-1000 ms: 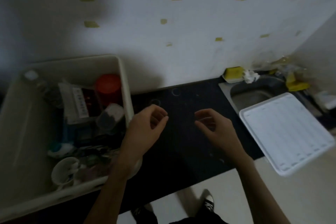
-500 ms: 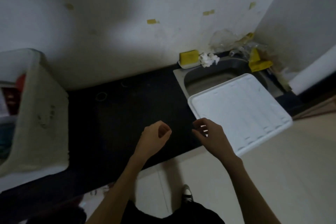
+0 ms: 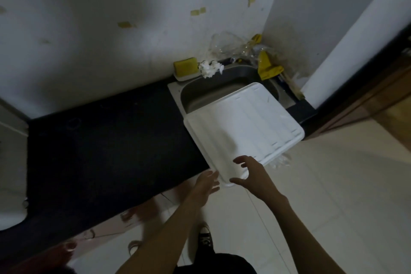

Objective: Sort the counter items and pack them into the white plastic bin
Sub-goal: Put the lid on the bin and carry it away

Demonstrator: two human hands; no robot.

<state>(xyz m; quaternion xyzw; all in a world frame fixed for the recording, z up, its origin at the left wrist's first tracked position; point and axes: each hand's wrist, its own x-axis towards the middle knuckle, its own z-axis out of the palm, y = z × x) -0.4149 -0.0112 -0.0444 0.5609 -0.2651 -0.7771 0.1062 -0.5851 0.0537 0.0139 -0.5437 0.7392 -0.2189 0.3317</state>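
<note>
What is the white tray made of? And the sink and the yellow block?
The tray looks like moulded plastic: smooth white surface with raised ribs and rounded corners. The sink seems to be metal, probably stainless steel, given its dull grey sheen. The yellow block is likely a foam sponge, soft-edged and matte, though its texture is too blurred to be sure.

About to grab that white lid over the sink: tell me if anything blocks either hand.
Nothing visible does. The left hand and right hand are open at the near corner of the white lid, with no object between them and it.
</note>
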